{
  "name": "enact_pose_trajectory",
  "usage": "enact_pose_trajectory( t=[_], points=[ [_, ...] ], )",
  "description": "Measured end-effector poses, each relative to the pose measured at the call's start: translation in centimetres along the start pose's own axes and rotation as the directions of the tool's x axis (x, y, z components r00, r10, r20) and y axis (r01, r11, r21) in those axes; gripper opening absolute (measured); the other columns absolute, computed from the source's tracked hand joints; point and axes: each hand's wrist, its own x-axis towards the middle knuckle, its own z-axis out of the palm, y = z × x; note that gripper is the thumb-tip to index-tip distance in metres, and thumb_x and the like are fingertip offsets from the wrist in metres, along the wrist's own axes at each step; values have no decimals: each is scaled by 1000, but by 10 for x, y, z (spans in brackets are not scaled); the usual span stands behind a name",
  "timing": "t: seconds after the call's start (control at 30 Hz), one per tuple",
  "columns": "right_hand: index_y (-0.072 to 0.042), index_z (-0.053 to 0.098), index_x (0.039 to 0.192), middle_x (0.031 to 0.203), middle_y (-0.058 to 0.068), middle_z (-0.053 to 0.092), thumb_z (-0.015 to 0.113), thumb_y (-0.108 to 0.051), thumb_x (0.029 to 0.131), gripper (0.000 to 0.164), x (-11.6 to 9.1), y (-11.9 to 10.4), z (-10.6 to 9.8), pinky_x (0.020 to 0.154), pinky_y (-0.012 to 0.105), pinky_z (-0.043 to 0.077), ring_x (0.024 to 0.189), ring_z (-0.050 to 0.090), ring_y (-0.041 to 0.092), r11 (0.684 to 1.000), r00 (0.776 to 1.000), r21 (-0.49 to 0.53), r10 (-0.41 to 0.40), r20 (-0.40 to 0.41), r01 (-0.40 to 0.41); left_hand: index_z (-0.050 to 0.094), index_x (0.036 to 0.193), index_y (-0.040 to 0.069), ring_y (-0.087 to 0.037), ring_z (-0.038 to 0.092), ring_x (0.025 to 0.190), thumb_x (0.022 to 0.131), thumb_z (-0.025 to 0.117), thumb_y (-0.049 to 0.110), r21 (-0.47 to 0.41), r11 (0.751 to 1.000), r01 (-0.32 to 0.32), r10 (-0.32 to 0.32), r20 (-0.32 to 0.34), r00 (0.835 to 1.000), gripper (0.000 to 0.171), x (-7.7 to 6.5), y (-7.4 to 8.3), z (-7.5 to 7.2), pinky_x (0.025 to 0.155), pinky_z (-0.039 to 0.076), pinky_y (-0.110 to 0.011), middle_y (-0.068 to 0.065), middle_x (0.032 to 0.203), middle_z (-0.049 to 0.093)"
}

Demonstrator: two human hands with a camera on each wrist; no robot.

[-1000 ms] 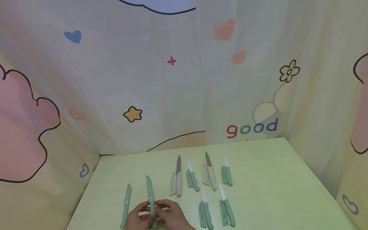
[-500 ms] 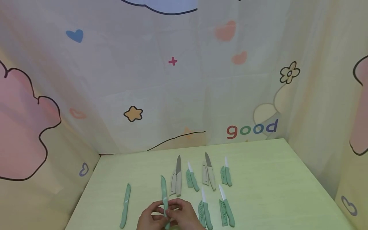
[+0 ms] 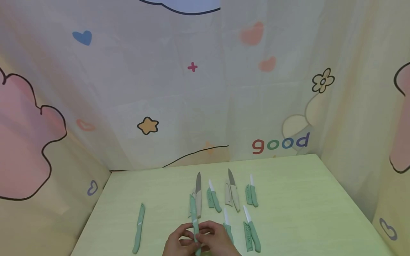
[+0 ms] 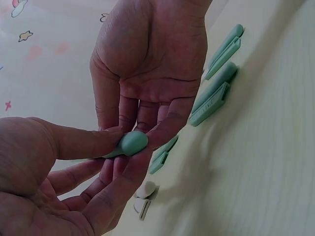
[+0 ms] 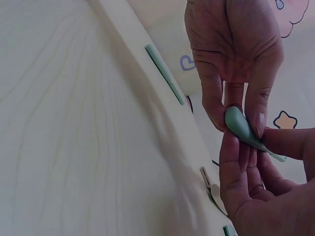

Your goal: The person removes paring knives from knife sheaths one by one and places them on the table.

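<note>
My left hand (image 3: 180, 242) and right hand (image 3: 217, 241) together pinch the handle of a green sheathed knife (image 3: 193, 207) above the table's front middle. Its sheathed end points away from me, in front of a beige knife (image 3: 199, 204) lying bare beside its sheath. Both wrist views show thumbs and fingertips around the rounded handle end (image 4: 134, 143). A green paring knife (image 3: 227, 224) with a white blade is partly hidden behind my right hand. Another green sheathed knife (image 3: 139, 227) lies alone at the left.
Farther back on the pale table (image 3: 304, 206) lie a second beige knife (image 3: 235, 199) and green paring knives (image 3: 215, 201), each beside its sheath. A green paring knife (image 3: 254, 236) lies right of my hands. Printed curtains (image 3: 179, 89) enclose the back and sides.
Both hands have moved to the right with the sheathed green knife, from near the lone knife to in front of the beige one. The knives on the table stay put.
</note>
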Motion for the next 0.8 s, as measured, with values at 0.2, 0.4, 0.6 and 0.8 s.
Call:
enact_pose_trajectory(
  t=[0.2,0.4,0.6,0.8],
  points=[
    [2,63,110,92,10,66,67,-11,89,25,-8,-3,-10,66,38,61,76,64,23,1000,1000,-3,7,-27,-7,57,128,4,-23,67,81,75,78,7,-10,1000,-4,5,22,1000,56,3,1,11,63,61,-35,-8,90,61],
    [1,64,110,92,9,67,68,-12,88,26,-14,-1,-22,67,39,61,77,64,23,999,998,-12,32,-47,-32,60,125,4,-24,67,79,75,78,7,-18,1000,-13,14,65,998,53,6,3,20,63,60,-34,-8,89,61],
    [2,64,110,91,8,68,70,-14,86,29,-17,6,-33,66,37,61,77,64,23,999,998,6,34,-59,-34,60,124,4,-24,66,81,77,80,15,-12,1000,13,-11,112,994,52,11,2,26,66,61,-36,-9,90,62],
    [3,63,112,91,8,69,72,-17,85,35,-23,8,-40,64,36,60,77,64,22,1000,997,-7,22,-69,-23,59,123,0,-25,66,81,86,72,18,-17,1000,1,0,101,995,43,14,14,29,67,62,-41,-8,92,63]
  ],
)
